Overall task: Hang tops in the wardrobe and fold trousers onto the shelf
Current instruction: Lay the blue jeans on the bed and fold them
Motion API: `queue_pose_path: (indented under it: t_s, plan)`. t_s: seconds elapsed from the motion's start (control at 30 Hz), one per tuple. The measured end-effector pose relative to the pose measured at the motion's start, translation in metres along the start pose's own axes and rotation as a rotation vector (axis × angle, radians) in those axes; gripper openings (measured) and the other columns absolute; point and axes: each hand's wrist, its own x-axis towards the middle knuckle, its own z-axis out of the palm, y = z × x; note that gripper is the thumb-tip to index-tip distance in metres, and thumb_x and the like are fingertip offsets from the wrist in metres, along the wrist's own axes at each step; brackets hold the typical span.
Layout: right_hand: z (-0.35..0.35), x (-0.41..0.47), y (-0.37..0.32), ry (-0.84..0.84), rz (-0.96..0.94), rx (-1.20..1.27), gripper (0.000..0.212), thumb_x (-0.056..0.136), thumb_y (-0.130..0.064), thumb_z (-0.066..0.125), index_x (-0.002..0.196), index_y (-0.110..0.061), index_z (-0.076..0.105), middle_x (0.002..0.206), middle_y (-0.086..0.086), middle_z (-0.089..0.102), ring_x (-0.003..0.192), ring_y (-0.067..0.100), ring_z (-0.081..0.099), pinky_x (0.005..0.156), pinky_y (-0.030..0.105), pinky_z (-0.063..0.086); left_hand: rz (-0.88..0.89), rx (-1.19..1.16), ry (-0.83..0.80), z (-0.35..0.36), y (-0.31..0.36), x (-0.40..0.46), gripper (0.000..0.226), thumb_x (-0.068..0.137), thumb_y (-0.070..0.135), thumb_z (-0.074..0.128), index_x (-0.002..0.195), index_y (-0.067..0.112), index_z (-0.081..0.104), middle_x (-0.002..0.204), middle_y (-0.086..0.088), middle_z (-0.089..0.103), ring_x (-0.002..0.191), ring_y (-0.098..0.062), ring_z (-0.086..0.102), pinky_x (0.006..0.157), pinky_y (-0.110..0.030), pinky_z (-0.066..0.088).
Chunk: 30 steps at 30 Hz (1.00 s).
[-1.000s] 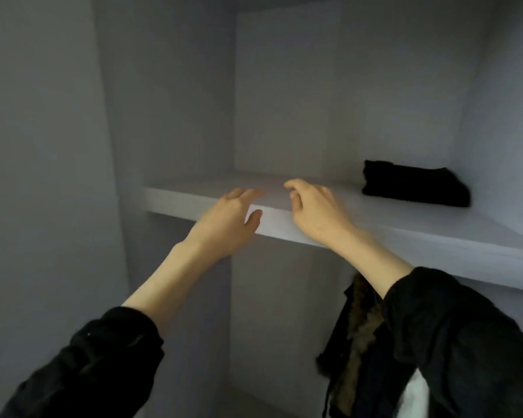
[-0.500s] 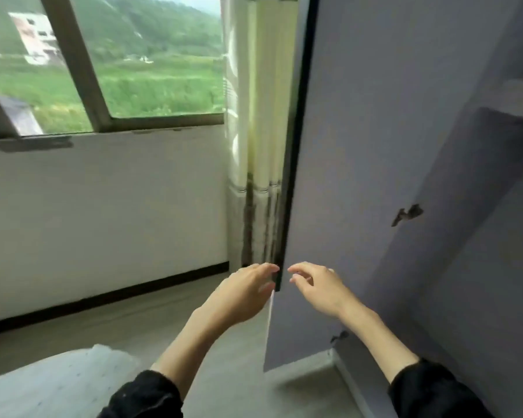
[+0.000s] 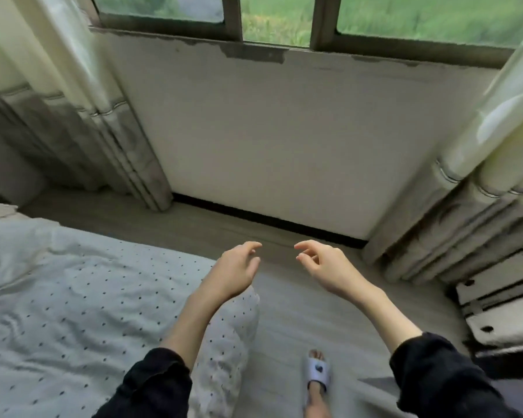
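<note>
While I look down through the head camera, I see both hands held out over the floor (image 3: 287,309) in the lower middle of the frame, and neither has anything in its grip. My left hand (image 3: 234,273) hovers above the corner of the bed (image 3: 73,297), fingers loosely curved and released, thumb apart from them. My right hand (image 3: 326,265) is just beside it to the right, palm turned inward, fingers relaxed and a little bent, also holding nothing. The two hands are near each other but not touching. Black sleeves (image 3: 151,384) cover both forearms up to about mid-arm.

No top or pair of trousers shows anywhere in this view, so I cannot tell where the task's garments lie relative to either grip.

The bed fills the lower left, spread with a pale sheet dotted with small dark specks, its corner hanging down under my left wrist. At the bottom centre a foot in a light slipper (image 3: 317,372) stands on the floor. A white wall (image 3: 284,140) runs across the middle, with a dark skirting strip at its base and a window (image 3: 272,16) along the top edge. Curtains hang at the upper left (image 3: 73,122) and the right edge (image 3: 480,176).
</note>
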Motion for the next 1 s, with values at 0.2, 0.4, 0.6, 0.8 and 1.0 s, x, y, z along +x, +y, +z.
queue_pose_path:
  t_s: [0.2, 0.4, 0.6, 0.8, 1.0]
  plan:
    - [-0.037, 0.131, -0.023, -0.181, -0.156, -0.061, 0.031, 0.098, -0.027, 0.043, 0.127, -0.022, 0.054, 0.107, -0.006, 0.059, 0.092, 0.011, 0.054, 0.078, 0.020, 0.039, -0.274, -0.175, 0.246, -0.036, -0.019, 0.075, 0.037, 0.098, 0.026, 0.041, 0.134, 0.027, 0.046, 0.129, 0.004, 0.053, 0.114, -0.012, 0.050, 0.095, -0.031, 0.044]
    - [-0.047, 0.241, -0.079, -0.377, -0.341, -0.167, 0.031, 0.098, -0.027, 0.042, 0.127, -0.022, 0.053, 0.116, -0.003, 0.062, 0.099, 0.012, 0.055, 0.086, 0.023, 0.041, -0.474, -0.278, 0.390, -0.066, -0.033, 0.112, 0.036, 0.098, 0.027, 0.040, 0.133, 0.029, 0.047, 0.128, 0.009, 0.052, 0.118, -0.009, 0.047, 0.092, -0.029, 0.043]
    - [0.003, 0.343, -0.159, -0.595, -0.559, -0.247, 0.030, 0.098, -0.026, 0.044, 0.126, -0.021, 0.055, 0.115, -0.002, 0.064, 0.103, 0.015, 0.058, 0.088, 0.025, 0.043, -0.715, -0.326, 0.590, -0.112, -0.095, 0.140, 0.035, 0.098, 0.025, 0.041, 0.133, 0.026, 0.048, 0.128, 0.005, 0.054, 0.119, -0.013, 0.049, 0.097, -0.032, 0.044]
    - [0.068, 0.452, -0.257, -0.729, -0.705, -0.341, 0.030, 0.097, -0.024, 0.043, 0.125, -0.022, 0.055, 0.113, -0.003, 0.065, 0.107, 0.016, 0.058, 0.092, 0.026, 0.043, -0.820, -0.393, 0.739, -0.177, -0.175, 0.197, 0.036, 0.098, 0.022, 0.041, 0.133, 0.020, 0.048, 0.132, -0.002, 0.054, 0.122, -0.012, 0.049, 0.101, -0.027, 0.039]
    - [0.125, 0.522, -0.374, -0.802, -0.909, -0.413, 0.031, 0.097, -0.020, 0.044, 0.125, -0.018, 0.055, 0.114, 0.000, 0.067, 0.109, 0.020, 0.059, 0.090, 0.026, 0.043, -0.929, -0.419, 0.898, -0.260, -0.231, 0.215, 0.036, 0.099, 0.024, 0.041, 0.135, 0.020, 0.047, 0.134, 0.000, 0.052, 0.124, -0.013, 0.048, 0.101, -0.026, 0.038]
